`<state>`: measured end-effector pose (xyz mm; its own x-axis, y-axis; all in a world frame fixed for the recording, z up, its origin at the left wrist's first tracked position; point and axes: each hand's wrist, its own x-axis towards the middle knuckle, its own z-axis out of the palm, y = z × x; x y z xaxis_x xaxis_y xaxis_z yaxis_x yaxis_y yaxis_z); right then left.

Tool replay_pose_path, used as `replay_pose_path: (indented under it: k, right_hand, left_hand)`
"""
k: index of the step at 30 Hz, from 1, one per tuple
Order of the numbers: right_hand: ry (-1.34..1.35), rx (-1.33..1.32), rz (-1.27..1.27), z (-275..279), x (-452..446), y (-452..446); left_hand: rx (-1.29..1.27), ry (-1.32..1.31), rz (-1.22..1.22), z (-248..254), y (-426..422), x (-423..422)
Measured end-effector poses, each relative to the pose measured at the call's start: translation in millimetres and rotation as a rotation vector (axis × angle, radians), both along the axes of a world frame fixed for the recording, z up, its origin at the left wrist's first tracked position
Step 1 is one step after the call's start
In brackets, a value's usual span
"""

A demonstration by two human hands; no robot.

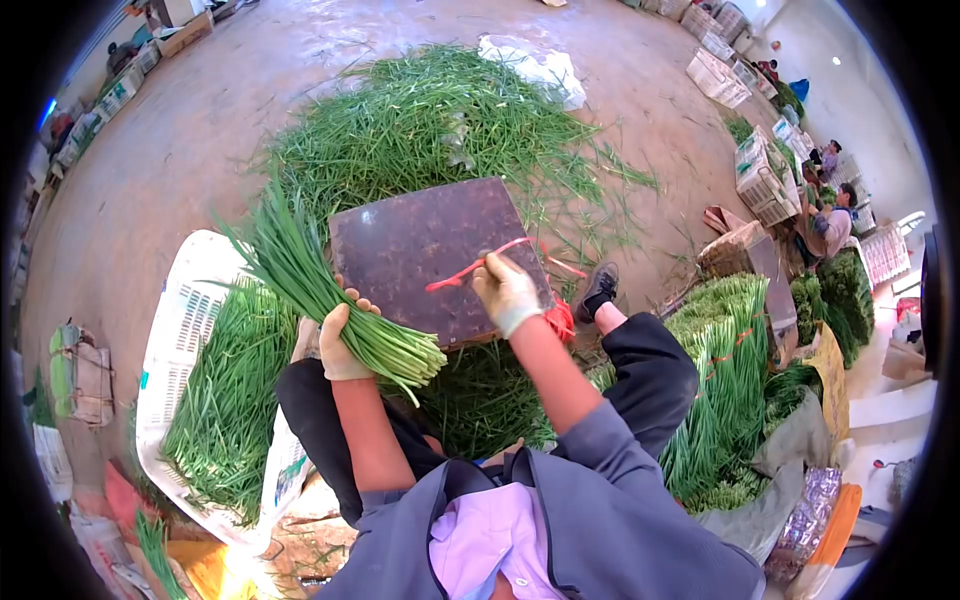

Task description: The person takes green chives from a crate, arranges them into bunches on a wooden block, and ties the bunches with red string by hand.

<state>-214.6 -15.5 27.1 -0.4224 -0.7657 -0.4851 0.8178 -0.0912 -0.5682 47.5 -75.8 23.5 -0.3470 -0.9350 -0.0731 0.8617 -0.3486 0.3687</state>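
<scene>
My left hand (347, 335), in a pale glove with bare fingertips, is wrapped round a bundle of long green stalks (310, 280). The pale cut ends point right and down, toward my lap, and the leafy tips spread to the upper left. My right hand (503, 287), gloved the same way, pinches a red tie strip (457, 277) above a dark square board (425, 240). More red strips (560, 319) hang at the board's right edge, by my right wrist. The bundle lies over the board's left edge.
Loose green leaves (420, 130) are heaped beyond the board. A white crate (160, 370) of stalks stands at my left. Stacked bundles (725, 360) lie at my right, beside a grey cloth (780, 500). People (835, 225) sit among crates at the far right.
</scene>
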Motion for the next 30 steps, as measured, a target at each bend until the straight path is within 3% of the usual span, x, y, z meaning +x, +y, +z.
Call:
replay_pose_path:
  k: [3, 5, 6, 7, 9, 12, 15, 23, 25, 27, 29, 30]
  right_hand:
    - [-0.044, 0.151, 0.018, -57, 27, -21]
    - [0.003, 0.322, 0.284, -49, 46, -6]
    - [0.224, 0.322, 0.384, -46, 52, 4]
    - [0.229, 0.331, 0.399, -41, 54, 17]
    - [0.577, 0.292, 0.801, -24, 59, 49]
    - [0.226, 0.207, 0.998, 5, 79, 84]
    - [-0.279, 0.139, 0.731, -9, 100, 87]
    - [-0.224, 0.075, 0.511, -4, 122, 67]
    - [-0.102, -0.01, 0.712, 2, 114, 80]
    - [0.148, 0.068, 1.014, 7, 95, 102]
    - [0.59, 0.253, 1.377, 12, 76, 116]
    - [0.941, 0.269, 1.485, 17, 67, 118]
  left_hand:
    - [0.054, -0.038, 0.104, -7, -6, -1]
    - [0.278, -0.157, 0.173, -11, -9, -1]
    - [0.316, -0.173, 0.198, -16, -12, 0]
    - [0.357, -0.184, 0.222, -23, -13, -1]
    - [0.388, -0.159, 0.234, -32, -15, -4]
    - [0.409, -0.171, 0.333, -29, -14, -18]
    - [0.357, -0.111, 0.372, -32, -11, -23]
    - [0.202, 0.086, 0.289, -42, -6, -26]
    - [0.192, 0.123, 0.267, -40, -6, -24]
    - [0.202, 0.168, 0.25, -34, -6, -21]
    - [0.22, 0.167, 0.245, -33, -7, -19]
    - [0.216, 0.159, 0.241, -34, -7, -18]
